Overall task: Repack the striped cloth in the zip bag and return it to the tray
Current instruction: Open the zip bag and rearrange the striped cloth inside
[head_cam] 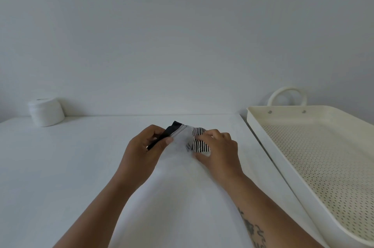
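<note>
A clear zip bag (182, 136) with a black strip along its zip end lies on the white table at centre. Its black end is pinched by my left hand (144, 147). The black-and-white striped cloth (199, 142) shows through the bag at its right side. There my right hand (219, 149) presses down on cloth and bag. The cream perforated tray (287, 166) with a looped handle stands at the right, holding nothing that I can see.
A white roll (46, 111) stands at the back left of the table (60, 177), against the pale wall. The tray's near long rim runs diagonally just right of my right forearm.
</note>
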